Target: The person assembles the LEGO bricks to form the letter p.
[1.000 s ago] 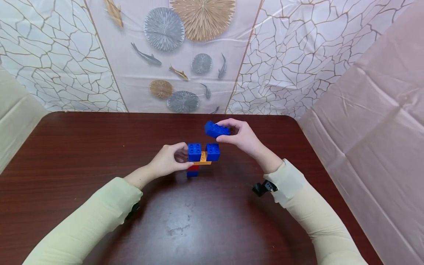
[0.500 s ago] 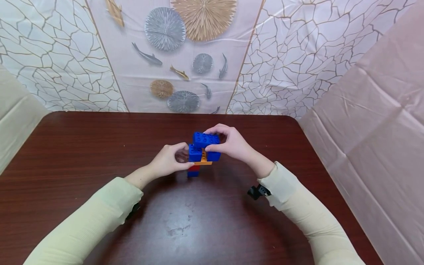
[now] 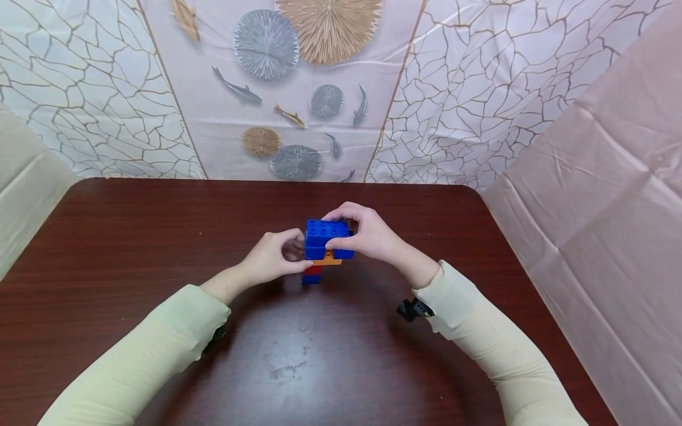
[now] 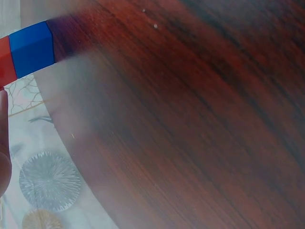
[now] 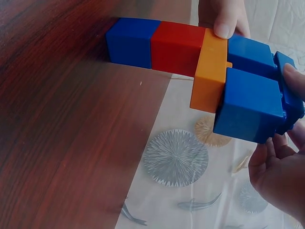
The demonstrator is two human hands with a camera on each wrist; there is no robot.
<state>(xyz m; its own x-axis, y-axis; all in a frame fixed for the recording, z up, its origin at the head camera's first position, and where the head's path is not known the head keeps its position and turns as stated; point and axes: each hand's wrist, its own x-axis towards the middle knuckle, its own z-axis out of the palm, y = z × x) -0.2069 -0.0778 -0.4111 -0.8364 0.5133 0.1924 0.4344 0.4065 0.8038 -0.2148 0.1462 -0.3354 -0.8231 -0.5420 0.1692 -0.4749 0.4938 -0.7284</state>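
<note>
A small tower of toy building bricks stands on the table: a blue brick (image 5: 131,43) at the bottom, a red brick (image 5: 176,47), then an orange brick (image 5: 208,71) sticking out to the right. Two square blue bricks (image 5: 248,105) sit side by side on the orange one. My left hand (image 3: 270,254) pinches the tower from the left, its thumb on the orange brick. With thumb and fingers, my right hand (image 3: 370,234) grips a long blue brick (image 3: 326,229) lying across the two square ones. In the right wrist view, a thin gap shows between it and them.
The dark wooden table (image 3: 160,236) reaches back to a patterned cloth wall (image 3: 298,106). A plain pale cloth (image 3: 597,195) hangs along the right side. Black wrist devices (image 3: 415,309) sit under the sleeves.
My right hand has brought the long blue brick left and down, from above the tower's right onto the two square blue bricks. The left hand has kept its hold on the tower.
</note>
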